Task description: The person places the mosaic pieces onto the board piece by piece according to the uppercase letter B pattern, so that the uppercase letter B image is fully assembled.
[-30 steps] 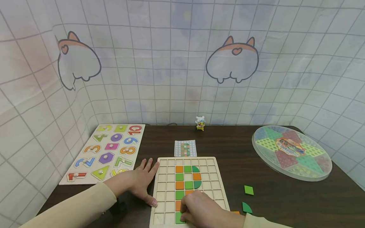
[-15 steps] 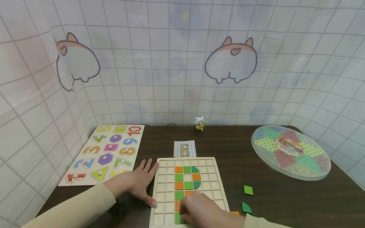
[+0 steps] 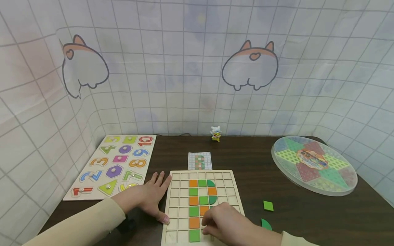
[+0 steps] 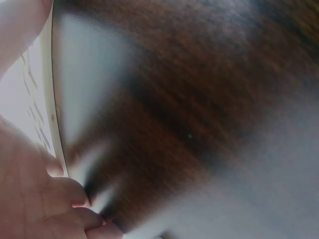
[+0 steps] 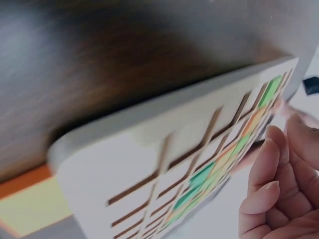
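In the head view, a wooden grid board [image 3: 178, 223] holds orange, light green and dark green pieces. My left hand [image 3: 154, 196] rests at its left edge, fingers spread. My right hand [image 3: 226, 223] is over the lower right of the board, with loosely curled fingers. In the right wrist view its fingers [image 5: 264, 169] show nothing between them. The light green square [image 3: 194, 235] lies in a bottom-row cell, left of the right fingertips, below an orange square [image 3: 194, 223]. The right hand hides part of the board's lower right.
A small pattern card [image 3: 200, 161] lies behind the board. Right of it are a loose light green square [image 3: 268, 206] and a dark green quarter-circle [image 3: 266, 224]. A number puzzle [image 3: 112, 167] stands left, a round Chinese checkers board [image 3: 314, 165] right, and a small figurine [image 3: 216, 133] at the back.
My right hand has let go of the light green square in the bottom row and moved right and slightly up. The left hand has stayed in place.
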`<state>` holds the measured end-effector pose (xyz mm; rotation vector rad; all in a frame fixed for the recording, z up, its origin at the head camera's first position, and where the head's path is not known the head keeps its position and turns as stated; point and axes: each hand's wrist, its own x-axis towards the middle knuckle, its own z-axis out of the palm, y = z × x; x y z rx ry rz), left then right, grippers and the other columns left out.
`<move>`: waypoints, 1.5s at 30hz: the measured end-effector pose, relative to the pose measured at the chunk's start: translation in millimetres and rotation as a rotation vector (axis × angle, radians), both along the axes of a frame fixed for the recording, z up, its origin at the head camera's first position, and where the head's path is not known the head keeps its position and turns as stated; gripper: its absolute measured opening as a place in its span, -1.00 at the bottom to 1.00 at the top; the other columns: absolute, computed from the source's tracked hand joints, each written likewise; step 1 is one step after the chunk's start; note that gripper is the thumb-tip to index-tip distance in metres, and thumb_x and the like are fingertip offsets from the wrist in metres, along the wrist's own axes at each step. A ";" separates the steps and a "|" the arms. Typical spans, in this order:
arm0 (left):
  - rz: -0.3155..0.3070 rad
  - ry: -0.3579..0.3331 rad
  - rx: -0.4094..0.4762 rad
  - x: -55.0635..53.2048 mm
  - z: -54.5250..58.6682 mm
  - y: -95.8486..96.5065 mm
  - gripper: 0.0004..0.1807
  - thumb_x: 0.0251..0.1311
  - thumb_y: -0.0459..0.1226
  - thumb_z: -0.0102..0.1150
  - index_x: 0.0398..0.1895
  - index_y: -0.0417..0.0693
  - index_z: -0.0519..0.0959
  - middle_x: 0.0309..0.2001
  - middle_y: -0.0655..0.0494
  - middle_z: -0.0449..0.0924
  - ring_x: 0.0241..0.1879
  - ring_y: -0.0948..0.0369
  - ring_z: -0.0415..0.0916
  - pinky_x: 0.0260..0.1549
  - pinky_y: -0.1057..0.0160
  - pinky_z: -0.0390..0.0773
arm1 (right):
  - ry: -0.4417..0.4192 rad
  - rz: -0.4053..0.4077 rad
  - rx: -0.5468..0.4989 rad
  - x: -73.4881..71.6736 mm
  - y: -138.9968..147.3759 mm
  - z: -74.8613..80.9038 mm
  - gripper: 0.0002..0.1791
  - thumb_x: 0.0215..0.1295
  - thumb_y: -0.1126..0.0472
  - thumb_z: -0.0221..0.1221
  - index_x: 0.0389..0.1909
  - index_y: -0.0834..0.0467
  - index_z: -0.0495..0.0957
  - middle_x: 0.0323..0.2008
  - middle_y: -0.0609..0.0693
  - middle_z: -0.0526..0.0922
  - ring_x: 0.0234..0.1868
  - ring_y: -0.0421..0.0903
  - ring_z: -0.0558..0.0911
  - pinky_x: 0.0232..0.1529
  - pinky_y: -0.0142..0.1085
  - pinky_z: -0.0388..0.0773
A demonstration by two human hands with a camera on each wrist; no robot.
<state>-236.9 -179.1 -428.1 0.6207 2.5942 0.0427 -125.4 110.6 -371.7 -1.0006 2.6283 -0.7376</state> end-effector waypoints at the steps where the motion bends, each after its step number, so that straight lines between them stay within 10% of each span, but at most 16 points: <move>1: 0.000 -0.001 -0.001 0.0 0.4 0.3 0.74 -0.58 0.73 0.17 0.68 0.04 -0.25 0.67 -0.21 -0.34 0.63 -0.28 -0.39 0.52 -0.31 -0.02 | -0.006 -0.011 -0.009 -1.3 5.5 0.8 -0.93 0.29 0.19 0.39 -0.33 0.11 0.78 -0.42 -0.22 0.76 -0.43 -0.47 0.52 -0.37 -0.51 0.53; 15: 0.004 0.007 -0.003 0.8 0.6 1.3 0.74 -0.60 0.73 0.18 0.68 0.03 -0.23 0.67 -0.21 -0.33 0.63 -0.29 -0.38 0.51 -0.31 0.00 | 0.031 -0.222 -0.065 -22.3 112.1 -4.6 -0.85 0.29 0.16 0.39 -0.16 0.08 0.74 -0.30 -0.23 0.74 -0.33 -0.42 0.58 -0.33 -0.40 0.59; 23: -0.005 0.008 0.001 0.2 -1.9 -1.0 0.74 -0.59 0.74 0.16 0.68 0.03 -0.24 0.67 -0.22 -0.34 0.63 -0.29 -0.37 0.51 -0.31 0.01 | 0.020 -0.058 -0.029 -13.7 134.5 -20.4 -0.73 0.28 0.01 0.39 -0.11 0.07 0.72 -0.19 -0.19 0.74 -0.19 -0.39 0.61 -0.22 -0.36 0.62; 32: 0.002 0.009 -0.007 1.3 0.3 1.0 0.74 -0.59 0.73 0.18 0.68 0.03 -0.24 0.67 -0.21 -0.34 0.63 -0.28 -0.38 0.51 -0.31 0.01 | 0.040 0.063 -0.015 -29.3 165.7 -82.1 -0.66 0.20 -0.21 0.40 -0.05 -0.22 0.67 -0.11 -0.40 0.59 -0.11 -0.44 0.51 -0.19 -0.41 0.58; 41: 0.005 0.009 0.012 5.6 6.3 2.6 0.71 -0.52 0.68 0.24 0.68 0.00 -0.22 0.67 -0.23 -0.32 0.63 -0.30 -0.37 0.51 -0.31 0.00 | 0.088 0.084 0.018 -13.8 145.5 -46.6 -0.81 0.21 0.00 0.46 -0.25 -0.09 0.67 -0.20 -0.32 0.57 -0.20 -0.42 0.47 -0.26 -0.39 0.54; 45: 0.005 0.005 0.005 4.2 5.4 2.6 0.71 -0.53 0.69 0.24 0.68 0.01 -0.22 0.67 -0.22 -0.33 0.63 -0.29 -0.37 0.51 -0.30 0.00 | 0.132 0.090 0.002 -18.0 151.6 -59.1 -0.83 0.25 -0.09 0.41 -0.24 -0.18 0.64 -0.18 -0.40 0.54 -0.18 -0.46 0.46 -0.25 -0.44 0.53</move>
